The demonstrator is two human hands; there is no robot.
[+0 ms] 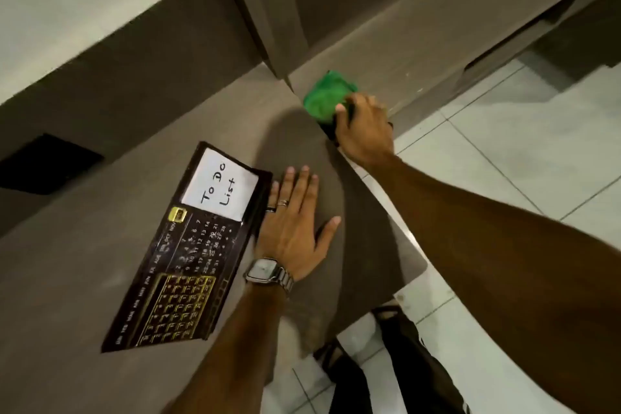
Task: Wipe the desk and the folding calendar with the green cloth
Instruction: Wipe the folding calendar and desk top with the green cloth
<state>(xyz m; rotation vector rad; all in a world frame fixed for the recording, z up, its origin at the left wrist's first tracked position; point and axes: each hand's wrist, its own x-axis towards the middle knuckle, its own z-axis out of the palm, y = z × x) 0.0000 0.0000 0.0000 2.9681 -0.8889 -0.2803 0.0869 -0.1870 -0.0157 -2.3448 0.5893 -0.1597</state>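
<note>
Pressing down on the green cloth (327,96), right hand (364,131) curled over its near edge, fingers bent and gripping the bunched fabric against the desk (100,255). Sits beyond the folding calendar (188,252), off toward its far right, close to the desk's right-hand edge and just below the foot of an upright brown panel (268,10). Something dark shows under the right palm, too hidden to name.

Lying open and flat, left hand (295,222), palm down on the bare desk, fingers together and pointing away, thumb spread to the right. Placed just beside the calendar's right long edge; little finger at or very near that edge, contact not clear. Two rings (279,205) on the fingers, a silver wristwatch (265,270) with a metal band at the wrist.

Lying flat on the desk, the calendar itself, dark brown, long and tilted with its far end leaning right. White note (220,186) at that far end reading "To Do List"; below it a grid of dates, month names along the left edge, a gold-lined grid at the near end.

Right of the calendar, past the desk edge, pale tiled floor (521,144), with dark trousers (396,363) visible below.
</note>
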